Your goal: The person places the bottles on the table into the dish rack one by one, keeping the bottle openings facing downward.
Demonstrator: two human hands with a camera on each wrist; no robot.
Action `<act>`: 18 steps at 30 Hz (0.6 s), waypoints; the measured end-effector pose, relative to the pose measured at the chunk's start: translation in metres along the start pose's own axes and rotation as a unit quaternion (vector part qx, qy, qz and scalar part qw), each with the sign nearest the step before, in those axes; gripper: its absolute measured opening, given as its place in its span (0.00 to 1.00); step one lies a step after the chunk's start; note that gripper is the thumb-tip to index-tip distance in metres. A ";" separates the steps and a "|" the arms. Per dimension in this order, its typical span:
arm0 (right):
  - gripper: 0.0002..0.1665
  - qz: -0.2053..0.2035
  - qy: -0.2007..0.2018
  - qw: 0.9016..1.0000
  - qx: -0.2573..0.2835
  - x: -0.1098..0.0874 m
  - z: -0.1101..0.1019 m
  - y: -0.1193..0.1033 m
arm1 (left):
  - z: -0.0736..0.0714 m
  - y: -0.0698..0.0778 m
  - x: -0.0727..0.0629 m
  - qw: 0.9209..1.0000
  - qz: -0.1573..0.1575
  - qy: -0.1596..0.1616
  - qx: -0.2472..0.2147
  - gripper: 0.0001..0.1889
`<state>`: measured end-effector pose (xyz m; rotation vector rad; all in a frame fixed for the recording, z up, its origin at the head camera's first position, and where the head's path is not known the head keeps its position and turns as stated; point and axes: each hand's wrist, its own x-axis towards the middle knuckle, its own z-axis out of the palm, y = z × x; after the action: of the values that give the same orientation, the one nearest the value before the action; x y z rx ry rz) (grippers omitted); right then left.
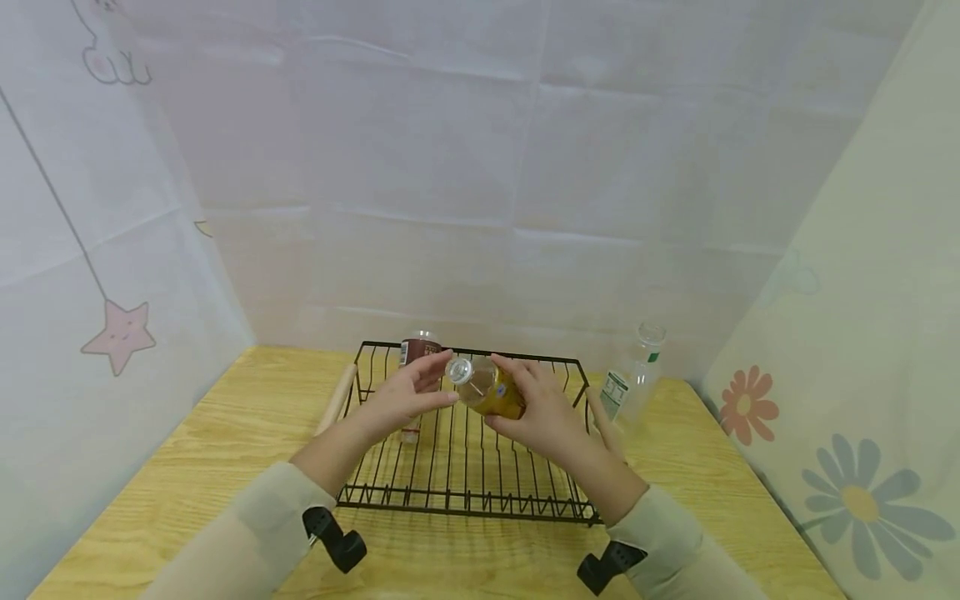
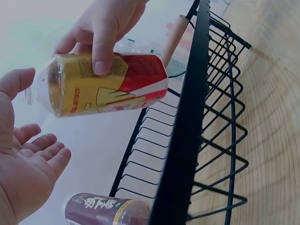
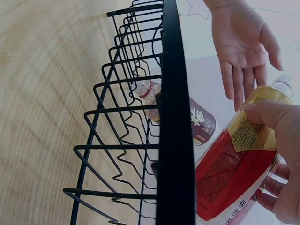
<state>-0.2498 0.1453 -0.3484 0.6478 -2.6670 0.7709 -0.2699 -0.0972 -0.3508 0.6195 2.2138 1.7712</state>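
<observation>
Spanning the gap between both hands: a yellow-and-red bottle (image 1: 487,389), gripped by the right hand (image 1: 546,414) and carried above the wire rack (image 2: 187,108). Its long axis is slanted, neck raised and aimed at the left hand (image 1: 401,402), base lower and turned away from it. The body is nearer the right hand, being held there; the neck is nearer the left, just beside its fingertips. Whether the neck is touched by them cannot be told.

Right hand: curled around the label, thumb laid along one side, fingers wrapped to the other; forearm angled inward from the wearer's right.

Left hand: nothing held. Fingers extended and loosely spread, thumb set apart, palm turned toward the neck; forearm angled inward from the wearer's left, roughly mirrored to the other.

Around the hands: a purple-labelled bottle (image 3: 202,123) is seated in the rack, beneath and beyond the left hand, tilted with its neck lower. Well out to the right of the right hand, outside the rack, a clear bottle (image 1: 643,375) with green markings is seen. Below everything, a wood-grain table (image 1: 240,408).
</observation>
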 end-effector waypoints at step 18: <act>0.48 -0.025 -0.022 0.999 -0.008 -0.002 0.010 -0.004 | 0.016 0.000 0.005 1.000 0.021 -0.009 -0.001 0.37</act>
<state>-0.2478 0.1375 -0.3557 0.7329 -2.6819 0.7294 -0.2668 -0.0809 -0.3540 0.6850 2.2012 1.7808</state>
